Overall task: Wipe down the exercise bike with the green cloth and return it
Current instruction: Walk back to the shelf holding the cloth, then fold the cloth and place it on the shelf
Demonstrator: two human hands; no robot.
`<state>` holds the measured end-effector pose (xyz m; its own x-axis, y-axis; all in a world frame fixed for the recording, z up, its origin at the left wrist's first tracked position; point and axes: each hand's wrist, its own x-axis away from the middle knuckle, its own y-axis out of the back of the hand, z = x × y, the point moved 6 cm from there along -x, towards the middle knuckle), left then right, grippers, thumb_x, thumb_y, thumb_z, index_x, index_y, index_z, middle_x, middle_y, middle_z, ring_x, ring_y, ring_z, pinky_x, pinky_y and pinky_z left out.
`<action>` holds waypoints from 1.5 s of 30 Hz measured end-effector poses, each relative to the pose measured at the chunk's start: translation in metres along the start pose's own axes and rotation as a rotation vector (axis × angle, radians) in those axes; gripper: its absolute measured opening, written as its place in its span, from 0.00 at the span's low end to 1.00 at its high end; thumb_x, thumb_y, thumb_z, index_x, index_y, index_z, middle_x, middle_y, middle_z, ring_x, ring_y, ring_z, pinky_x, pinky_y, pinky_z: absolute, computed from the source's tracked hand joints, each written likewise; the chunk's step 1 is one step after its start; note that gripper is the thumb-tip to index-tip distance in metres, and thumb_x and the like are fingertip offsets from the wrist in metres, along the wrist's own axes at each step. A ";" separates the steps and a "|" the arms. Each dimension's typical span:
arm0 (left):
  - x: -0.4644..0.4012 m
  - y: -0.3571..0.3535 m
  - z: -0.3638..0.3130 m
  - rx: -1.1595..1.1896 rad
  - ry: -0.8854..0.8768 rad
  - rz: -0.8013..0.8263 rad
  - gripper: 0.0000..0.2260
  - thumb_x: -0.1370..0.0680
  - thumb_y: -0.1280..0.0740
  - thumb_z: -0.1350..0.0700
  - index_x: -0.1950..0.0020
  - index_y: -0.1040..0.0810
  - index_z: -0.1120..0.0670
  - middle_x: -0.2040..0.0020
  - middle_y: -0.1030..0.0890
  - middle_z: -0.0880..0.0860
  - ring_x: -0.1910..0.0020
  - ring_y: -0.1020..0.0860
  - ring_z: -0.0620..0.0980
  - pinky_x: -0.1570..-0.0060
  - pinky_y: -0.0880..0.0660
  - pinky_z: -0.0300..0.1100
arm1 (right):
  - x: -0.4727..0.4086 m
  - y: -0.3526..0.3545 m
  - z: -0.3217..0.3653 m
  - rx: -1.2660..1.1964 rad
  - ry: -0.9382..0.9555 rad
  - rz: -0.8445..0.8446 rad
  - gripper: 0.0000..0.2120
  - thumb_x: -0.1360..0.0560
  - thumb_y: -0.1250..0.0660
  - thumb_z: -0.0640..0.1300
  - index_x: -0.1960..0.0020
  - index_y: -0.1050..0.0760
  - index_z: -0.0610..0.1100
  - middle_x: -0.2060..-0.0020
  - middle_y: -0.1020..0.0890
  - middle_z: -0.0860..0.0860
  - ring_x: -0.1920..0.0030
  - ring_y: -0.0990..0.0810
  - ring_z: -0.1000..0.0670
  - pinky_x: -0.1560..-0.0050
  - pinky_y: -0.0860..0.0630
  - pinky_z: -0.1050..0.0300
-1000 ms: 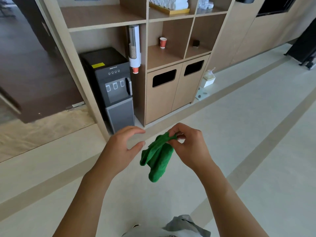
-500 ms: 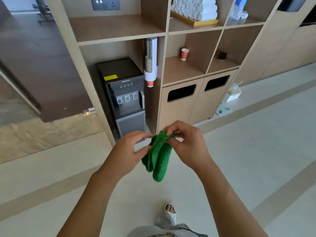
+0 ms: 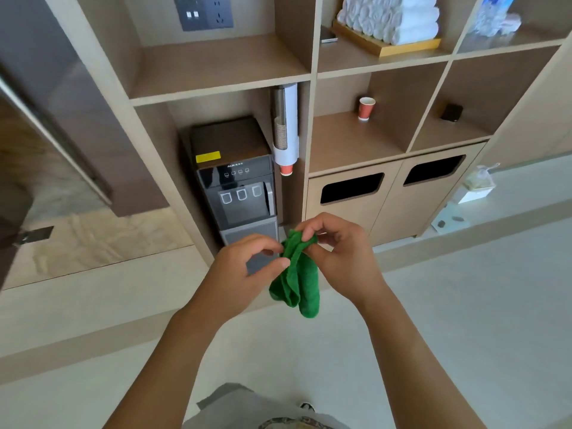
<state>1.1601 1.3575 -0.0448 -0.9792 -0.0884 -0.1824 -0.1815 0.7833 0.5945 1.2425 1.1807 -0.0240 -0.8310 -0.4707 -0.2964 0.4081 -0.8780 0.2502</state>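
Note:
The green cloth point(image 3: 298, 281) hangs bunched in folds in front of me, above the pale floor. My right hand point(image 3: 337, 255) pinches its top edge between thumb and fingers. My left hand point(image 3: 247, 267) pinches the cloth's left edge just below the top with thumb and forefinger. No exercise bike is in view.
A wooden shelf unit point(image 3: 312, 75) stands straight ahead. It holds a dark water dispenser point(image 3: 238, 181), a cup dispenser point(image 3: 286, 128), a red paper cup point(image 3: 366, 108), rolled white towels point(image 3: 390, 18) on a tray, and two bin flaps point(image 3: 351, 188). A tissue box point(image 3: 478, 187) sits on the floor at right.
I have come closer to the shelf unit, which now fills the view. My left hand has closed in and taken hold of the cloth's edge; the right hand still holds it.

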 end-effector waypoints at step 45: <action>-0.374 0.295 0.079 -0.166 -0.355 -0.549 0.03 0.18 0.31 0.54 0.50 0.22 0.51 0.62 0.23 0.45 0.66 0.25 0.46 0.62 0.31 0.36 | -0.477 -0.078 0.037 0.002 0.338 0.039 0.14 0.25 0.27 0.26 0.53 0.24 0.44 0.55 0.15 0.43 0.52 0.14 0.41 0.49 0.16 0.48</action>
<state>1.4803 1.6698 0.1368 -0.6567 -0.2172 -0.7222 -0.6840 0.5749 0.4491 1.5935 1.4768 0.1326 -0.6425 -0.5064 -0.5752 0.4359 -0.8588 0.2692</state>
